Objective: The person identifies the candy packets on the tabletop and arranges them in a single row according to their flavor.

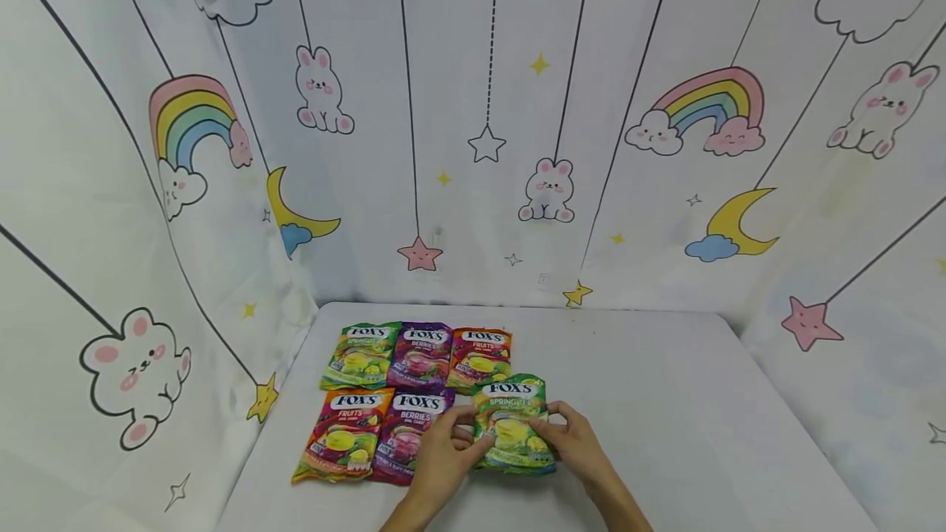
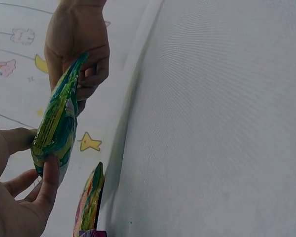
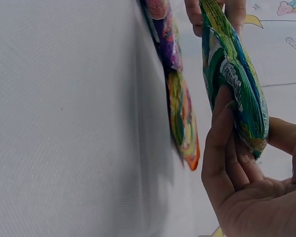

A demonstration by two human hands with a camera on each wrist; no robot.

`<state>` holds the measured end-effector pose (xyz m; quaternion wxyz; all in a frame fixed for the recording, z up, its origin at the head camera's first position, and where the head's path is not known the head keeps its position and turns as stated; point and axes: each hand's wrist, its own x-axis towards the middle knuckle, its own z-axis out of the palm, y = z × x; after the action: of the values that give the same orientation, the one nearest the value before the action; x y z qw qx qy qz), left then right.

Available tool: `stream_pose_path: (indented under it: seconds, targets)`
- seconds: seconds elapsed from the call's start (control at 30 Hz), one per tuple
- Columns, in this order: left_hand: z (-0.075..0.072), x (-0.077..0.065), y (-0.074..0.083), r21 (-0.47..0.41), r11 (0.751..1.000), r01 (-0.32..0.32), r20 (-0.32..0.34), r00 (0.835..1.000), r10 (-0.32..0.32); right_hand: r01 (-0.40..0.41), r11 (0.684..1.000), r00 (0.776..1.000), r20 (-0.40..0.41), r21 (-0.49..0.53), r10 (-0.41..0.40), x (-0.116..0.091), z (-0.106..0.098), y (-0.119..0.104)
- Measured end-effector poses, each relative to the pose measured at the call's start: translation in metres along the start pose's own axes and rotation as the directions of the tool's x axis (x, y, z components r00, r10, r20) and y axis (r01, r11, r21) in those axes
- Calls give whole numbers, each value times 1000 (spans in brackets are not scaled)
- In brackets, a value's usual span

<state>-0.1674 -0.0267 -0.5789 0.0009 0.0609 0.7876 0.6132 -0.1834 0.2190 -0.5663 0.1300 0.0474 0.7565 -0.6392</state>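
A green Fox's Spring Tea candy bag (image 1: 510, 421) is held up off the table by both hands, its printed front facing the head camera. My left hand (image 1: 443, 454) pinches its left edge, thumb in front and fingers behind. On the opposite edge my right hand (image 1: 580, 446) grips it the same way. Both wrist views show the bag (image 2: 59, 121) side-on, clear of the tabletop, between thumb and fingers of each hand. Just left of it in the head view lies a purple Berries bag (image 1: 402, 442), partly covered by my left hand.
An orange Fruits bag (image 1: 343, 437) lies at the front left. Behind stand in a row a green Spring Tea bag (image 1: 362, 355), a purple Berries bag (image 1: 420, 355) and an orange Fruits bag (image 1: 480, 355). The white table (image 1: 665, 401) meets a patterned cloth backdrop (image 1: 636, 187).
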Motion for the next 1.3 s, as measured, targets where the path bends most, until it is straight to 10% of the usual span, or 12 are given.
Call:
stream_pose_path:
  seconds: [1.3]
  targets:
    - [30, 11, 16, -89, 991, -97, 117, 987, 107, -2, 1000, 986, -167, -26, -2, -1, -36, -3]
